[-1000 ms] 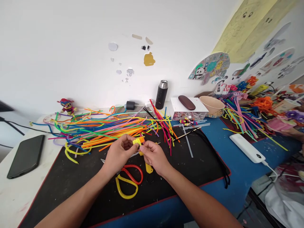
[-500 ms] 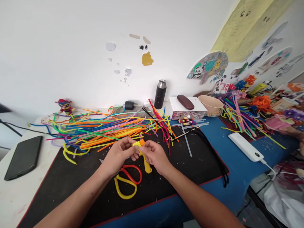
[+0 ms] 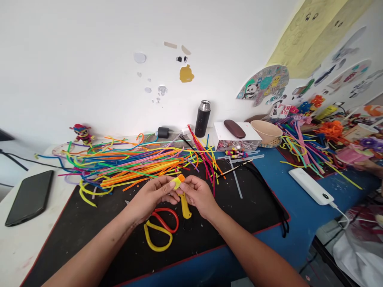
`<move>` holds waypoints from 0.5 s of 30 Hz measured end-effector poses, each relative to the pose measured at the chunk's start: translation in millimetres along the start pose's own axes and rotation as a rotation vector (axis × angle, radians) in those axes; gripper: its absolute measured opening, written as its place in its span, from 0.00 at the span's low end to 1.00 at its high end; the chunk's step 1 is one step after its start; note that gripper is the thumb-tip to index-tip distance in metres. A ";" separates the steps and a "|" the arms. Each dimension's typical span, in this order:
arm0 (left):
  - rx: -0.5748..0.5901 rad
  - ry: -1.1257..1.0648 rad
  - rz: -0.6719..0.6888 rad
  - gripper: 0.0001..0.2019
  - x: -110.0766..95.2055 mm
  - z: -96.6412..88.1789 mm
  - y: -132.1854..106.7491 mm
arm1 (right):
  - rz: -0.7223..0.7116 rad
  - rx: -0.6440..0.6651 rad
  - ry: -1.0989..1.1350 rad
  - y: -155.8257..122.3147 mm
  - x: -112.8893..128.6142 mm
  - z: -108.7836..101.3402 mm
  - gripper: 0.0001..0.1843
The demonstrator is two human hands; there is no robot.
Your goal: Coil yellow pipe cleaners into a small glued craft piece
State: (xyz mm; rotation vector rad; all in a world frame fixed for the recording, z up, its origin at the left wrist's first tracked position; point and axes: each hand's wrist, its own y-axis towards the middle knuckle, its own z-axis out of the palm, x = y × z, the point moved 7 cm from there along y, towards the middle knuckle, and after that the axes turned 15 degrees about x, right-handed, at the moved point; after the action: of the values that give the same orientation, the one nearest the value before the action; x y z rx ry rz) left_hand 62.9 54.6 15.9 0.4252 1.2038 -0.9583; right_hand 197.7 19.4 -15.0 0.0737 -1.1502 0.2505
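Observation:
Between my two hands is a small yellow-and-orange pipe cleaner piece (image 3: 178, 181), held above the black mat (image 3: 227, 217). My left hand (image 3: 157, 195) pinches its yellow side with thumb and fingers. On the orange side, my right hand (image 3: 199, 195) grips it, fingers curled. Beneath the hands lies a yellow-handled tool (image 3: 186, 208) whose far end is covered by them. Scissors (image 3: 158, 236) with one red and one yellow handle loop rest just nearer to me; my left hand hides part of their blades.
Many coloured pipe cleaners (image 3: 125, 159) spread behind my hands. At the back stand a black flask (image 3: 202, 119), a white box (image 3: 220, 135) and a beige bowl (image 3: 265, 131). A phone (image 3: 30, 198) lies left, a power bank (image 3: 311, 186) right. Another person's hand (image 3: 369, 165) shows at the far right.
The small piece has turned and tilted between my fingers, and my left thumb now covers more of its yellow side. Both hands stay nearly in place.

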 end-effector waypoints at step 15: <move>0.016 -0.020 0.014 0.19 -0.2 5.4 2.6 | 0.021 0.031 0.010 -1.1 -1.8 -0.3 0.25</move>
State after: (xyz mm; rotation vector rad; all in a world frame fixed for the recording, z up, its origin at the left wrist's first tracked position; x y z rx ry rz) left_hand 68.2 52.1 17.5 0.4349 1.1743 -0.9584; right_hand 197.5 18.1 -16.7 0.0879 -1.1373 0.2872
